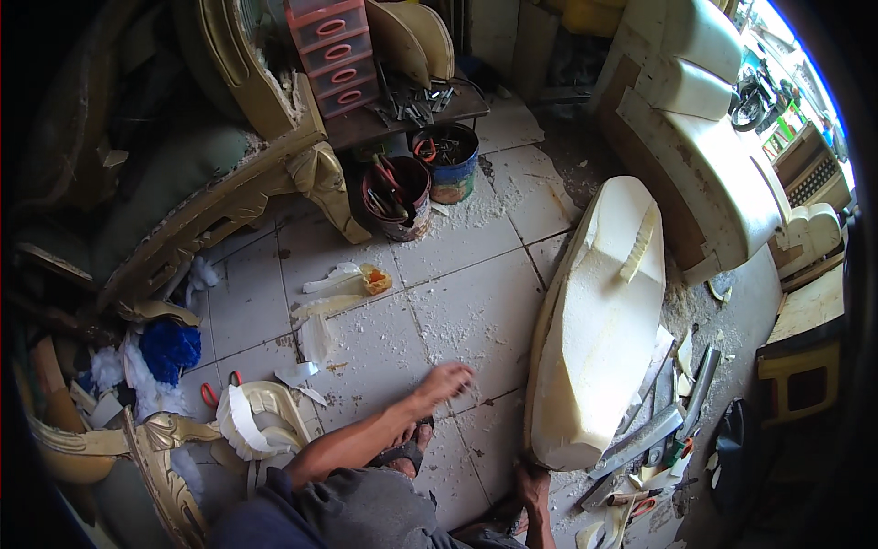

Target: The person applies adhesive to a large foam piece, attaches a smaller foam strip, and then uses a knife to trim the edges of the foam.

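Observation:
A long, pale cream foam block (599, 339) with carved, slanted faces stands right of centre, its near end close to me. A ragged yellowish strip (639, 245) lies on its far top face. My right hand (532, 483) is at the block's near lower edge and seems to grip it there; the block hides most of its fingers. Left of the block, over the tiled floor, my left hand (444, 383) is slightly blurred, its fingers loosely bent and apart. I see nothing in it. White foam crumbs (448, 334) are scattered on the floor beyond that hand.
Two buckets of tools, one dark red (396, 197) and one blue (445, 165), stand by a low table (402, 122) with drawers (334, 55). Carved gold furniture frames (229, 188) line the left. Offcuts and metal strips (640, 444) lie right, near red-handled scissors (645, 506).

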A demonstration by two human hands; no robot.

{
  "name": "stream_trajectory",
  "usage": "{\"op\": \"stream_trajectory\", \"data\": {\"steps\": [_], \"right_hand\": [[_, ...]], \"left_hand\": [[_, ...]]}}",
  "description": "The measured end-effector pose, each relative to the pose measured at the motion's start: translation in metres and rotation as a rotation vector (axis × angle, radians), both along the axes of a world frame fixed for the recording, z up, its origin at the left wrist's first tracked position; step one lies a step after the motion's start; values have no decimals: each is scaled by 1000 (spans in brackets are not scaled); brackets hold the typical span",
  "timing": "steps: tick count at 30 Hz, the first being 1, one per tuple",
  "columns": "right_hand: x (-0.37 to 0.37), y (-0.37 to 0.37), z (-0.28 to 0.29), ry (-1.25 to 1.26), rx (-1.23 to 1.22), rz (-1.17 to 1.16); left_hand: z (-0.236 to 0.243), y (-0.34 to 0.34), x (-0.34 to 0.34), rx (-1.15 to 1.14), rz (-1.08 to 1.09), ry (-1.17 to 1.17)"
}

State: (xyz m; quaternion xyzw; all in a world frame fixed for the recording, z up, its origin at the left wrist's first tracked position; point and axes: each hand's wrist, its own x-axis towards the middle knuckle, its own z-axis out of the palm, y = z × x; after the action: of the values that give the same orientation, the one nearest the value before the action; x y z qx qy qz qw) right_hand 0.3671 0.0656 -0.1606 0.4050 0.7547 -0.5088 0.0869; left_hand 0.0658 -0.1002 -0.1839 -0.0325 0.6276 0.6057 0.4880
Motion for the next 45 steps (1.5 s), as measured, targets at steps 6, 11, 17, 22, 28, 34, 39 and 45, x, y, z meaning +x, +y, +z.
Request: {"op": "stream_trajectory", "data": {"steps": [6, 11, 17, 22, 28, 34, 39, 45], "right_hand": [[7, -3, -12, 102, 131, 44], [-13, 4, 19, -170, -138, 282], [-19, 0, 60, -53, -151, 629], [-27, 2, 85, 44, -109, 279], [-29, -3, 65, 101, -70, 227], [-40, -9, 76, 114, -90, 217], [-18, 3, 59, 207, 109, 105], [-5, 20, 71, 57, 63, -60]], "left_hand": [[-20, -104, -118, -518, 666, 1067], [-21, -147, -180, -600, 288, 1200], [-31, -102, -184, -610, 278, 1169], [-8, -65, -120, -702, 462, 1362], [32, 100, -120, -38, 81, 1091], [25, 253, -193, -88, -259, 513], [45, 331, -175, 12, -338, 301], [54, 315, -181, 194, -320, 318]]}}
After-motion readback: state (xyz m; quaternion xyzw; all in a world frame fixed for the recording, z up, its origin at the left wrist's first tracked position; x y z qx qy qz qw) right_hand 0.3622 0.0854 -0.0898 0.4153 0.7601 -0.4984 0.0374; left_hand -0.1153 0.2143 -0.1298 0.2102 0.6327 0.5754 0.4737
